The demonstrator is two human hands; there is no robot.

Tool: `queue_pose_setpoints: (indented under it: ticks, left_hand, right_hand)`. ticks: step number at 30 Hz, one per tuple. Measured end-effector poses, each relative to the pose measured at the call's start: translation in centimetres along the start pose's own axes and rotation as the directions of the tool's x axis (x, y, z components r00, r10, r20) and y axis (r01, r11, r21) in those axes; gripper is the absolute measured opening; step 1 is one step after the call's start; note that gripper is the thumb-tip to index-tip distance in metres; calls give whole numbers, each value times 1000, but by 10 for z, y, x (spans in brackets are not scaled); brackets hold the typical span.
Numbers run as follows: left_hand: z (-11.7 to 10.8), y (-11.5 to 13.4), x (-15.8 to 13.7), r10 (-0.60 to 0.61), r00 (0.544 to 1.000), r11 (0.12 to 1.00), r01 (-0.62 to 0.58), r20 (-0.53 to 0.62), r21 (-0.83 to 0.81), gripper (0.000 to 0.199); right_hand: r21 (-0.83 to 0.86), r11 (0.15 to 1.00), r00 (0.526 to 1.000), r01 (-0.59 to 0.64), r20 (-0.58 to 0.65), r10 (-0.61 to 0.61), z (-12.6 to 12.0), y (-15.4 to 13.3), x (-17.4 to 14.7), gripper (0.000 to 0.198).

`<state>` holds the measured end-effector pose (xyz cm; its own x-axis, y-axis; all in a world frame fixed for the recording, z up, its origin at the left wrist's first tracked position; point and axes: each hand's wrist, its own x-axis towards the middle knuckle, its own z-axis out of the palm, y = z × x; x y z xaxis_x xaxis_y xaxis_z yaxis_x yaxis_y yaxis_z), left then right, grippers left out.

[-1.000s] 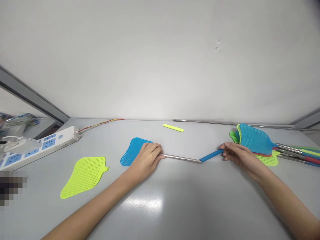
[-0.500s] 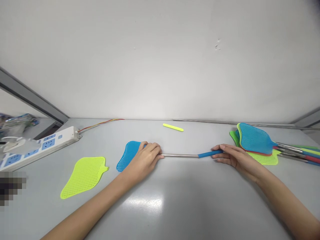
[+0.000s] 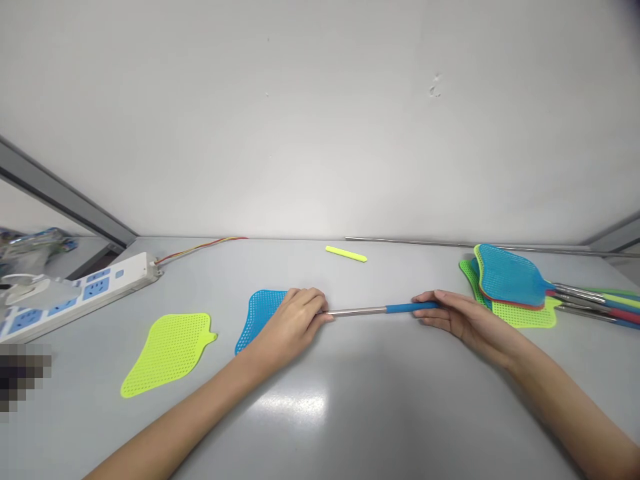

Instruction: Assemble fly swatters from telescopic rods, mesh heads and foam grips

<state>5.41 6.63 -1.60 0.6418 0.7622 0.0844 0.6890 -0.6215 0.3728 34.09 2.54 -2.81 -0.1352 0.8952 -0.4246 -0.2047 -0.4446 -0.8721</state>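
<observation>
A blue fly swatter lies across the middle of the table, its mesh head (image 3: 256,319) partly hidden under my left hand (image 3: 295,319). The fingers of that hand are closed around the neck, where the head meets the metal shaft (image 3: 357,311). At the other end, my right hand (image 3: 463,320) holds the blue handle (image 3: 400,308) between thumb and fingers; the palm covers the handle's tip. To the left, a loose yellow-green swatter head (image 3: 170,353) lies flat with a short stub and no shaft. Behind the shaft lies a small yellow-green strip (image 3: 346,254).
Several swatters in blue, green, yellow and red form a pile (image 3: 515,277) at the right. A white power strip (image 3: 125,277) with a plug stands at the left. Along the wall runs a thin metal rod (image 3: 425,243), and a red-yellow wire (image 3: 200,248) lies farther left.
My right hand has moved left with the handle, and less bare shaft shows between my hands. The left hand has shifted slightly right, and the blue head has turned a little.
</observation>
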Motion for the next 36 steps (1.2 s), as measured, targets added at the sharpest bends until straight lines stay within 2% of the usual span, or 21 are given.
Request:
queue_pose_setpoints:
  ticks: [5, 10, 20, 23, 27, 32, 36]
  left_hand:
    - [2, 7, -2, 28, 1000, 999, -28, 2, -31, 20]
    - [2, 9, -2, 27, 999, 1000, -27, 18, -4, 18]
    - [-1, 14, -5, 45, 998, 999, -43, -48, 29, 20]
    - [-3, 20, -8, -3, 1000, 1000, 3, -18, 1, 18]
    - [-6, 34, -14, -87, 993, 987, 96, 79, -126, 17]
    - [-5, 46, -21, -96, 987, 963, 126, 132, -239, 15]
    - [-3, 47, -22, -124, 980, 950, 162, 155, -265, 15]
  right_hand:
    - [-13, 1000, 998, -19, 60, 20, 14, 3, -2, 27]
    - [12, 1000, 997, -22, 72, 21, 14, 3, -1, 27]
    - [58, 998, 999, 29, -29, -27, 15, 5, 0, 27]
    - [142, 990, 1000, 13, -17, -11, 16, 7, 0, 28]
    - [283, 959, 1000, -2, 4, 1, 19, 10, 2, 23]
    - [368, 930, 999, -13, 45, -4, 29, 9, 1, 17]
    - [463, 885, 998, 48, 17, -63, 33, 4, 0, 14]
